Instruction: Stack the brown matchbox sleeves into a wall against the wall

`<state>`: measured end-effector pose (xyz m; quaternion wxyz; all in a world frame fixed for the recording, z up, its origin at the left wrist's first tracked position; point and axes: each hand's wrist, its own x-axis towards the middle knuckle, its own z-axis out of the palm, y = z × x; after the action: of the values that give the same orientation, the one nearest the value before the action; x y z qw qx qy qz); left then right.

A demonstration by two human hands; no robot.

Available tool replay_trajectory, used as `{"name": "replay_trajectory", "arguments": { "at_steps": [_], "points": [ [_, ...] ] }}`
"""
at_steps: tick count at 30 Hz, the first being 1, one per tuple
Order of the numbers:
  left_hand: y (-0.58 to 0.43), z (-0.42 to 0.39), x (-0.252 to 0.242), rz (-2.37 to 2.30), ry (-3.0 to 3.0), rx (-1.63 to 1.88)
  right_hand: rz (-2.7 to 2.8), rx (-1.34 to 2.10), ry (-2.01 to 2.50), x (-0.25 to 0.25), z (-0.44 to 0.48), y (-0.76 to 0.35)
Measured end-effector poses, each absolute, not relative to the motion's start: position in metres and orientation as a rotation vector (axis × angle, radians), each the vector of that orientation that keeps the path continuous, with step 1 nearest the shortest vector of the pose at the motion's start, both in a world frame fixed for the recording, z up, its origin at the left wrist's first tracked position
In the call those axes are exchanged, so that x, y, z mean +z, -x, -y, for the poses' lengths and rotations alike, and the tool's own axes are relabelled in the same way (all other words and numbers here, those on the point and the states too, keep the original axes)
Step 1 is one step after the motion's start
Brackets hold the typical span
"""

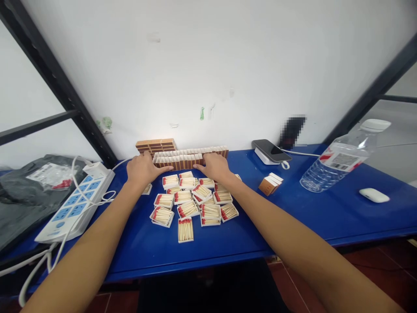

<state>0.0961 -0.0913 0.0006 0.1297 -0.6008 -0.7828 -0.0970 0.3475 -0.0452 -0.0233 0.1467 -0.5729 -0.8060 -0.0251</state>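
Observation:
A front row of matchboxes (180, 164) stands on edge, pale ends up and brown sides facing me. My left hand (140, 170) is closed around its left end, thumb along the front. At the right end, my right hand (215, 167) grips the same row, its thumb also on the front face. Behind it runs a longer row of matchboxes (221, 151). Closer to me lie many open matchbox trays (185, 229) filled with red-tipped matches, some stacked on others. The fingers behind the row are partly hidden.
More stacked matchboxes (155, 142) stand by the wall at the left. A power strip (76, 202) with white cables and a dark plastic bag (29, 191) lie left. To the right are a few matchboxes (270, 184), a phone (271, 150), a water bottle (339, 161) and a white case (374, 195).

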Motion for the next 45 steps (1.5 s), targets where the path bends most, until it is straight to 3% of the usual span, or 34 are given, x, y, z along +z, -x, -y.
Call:
{"name": "replay_trajectory", "arguments": {
  "at_steps": [12,20,27,45],
  "points": [
    [-0.094,0.092,0.001,2.275,1.757,-0.248,2.341,-0.043,1.644,-0.013,0.044,-0.355],
    [-0.087,0.091,-0.001,2.287,1.750,-0.220,2.642,-0.100,1.081,0.022,0.013,-0.331],
    [-0.085,0.090,-0.003,2.315,1.771,-0.222,2.884,-0.033,1.185,0.025,-0.009,-0.287],
    [-0.087,0.091,-0.002,2.313,1.809,-0.248,2.875,0.004,1.179,0.017,-0.009,-0.288]
  ]
}}
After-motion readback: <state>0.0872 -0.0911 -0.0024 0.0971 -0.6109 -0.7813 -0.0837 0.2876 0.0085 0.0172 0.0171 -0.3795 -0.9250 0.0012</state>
